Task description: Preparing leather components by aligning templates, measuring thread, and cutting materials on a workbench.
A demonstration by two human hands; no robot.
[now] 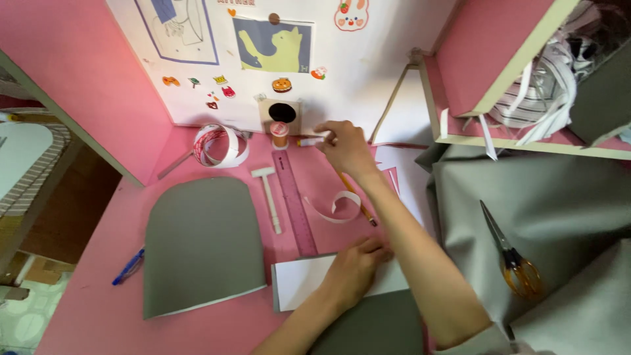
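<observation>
Head view: right hand [345, 146] pinches a small marker [307, 141] at the far side, lying sideways, left of it. Left hand [355, 268] presses flat on white card [299, 279] nearby.

White card and a small marker on the pink desk

A flat white rectangular card [309, 279] lies near the front edge of the desk [98, 309], its long side running left to right, with the left hand [355, 269] pressed flat on its right half. Far back, by the wall, the right hand [345, 146] pinches a small white marker [309, 141] with an orange tip, lying level, pointing left.
</observation>
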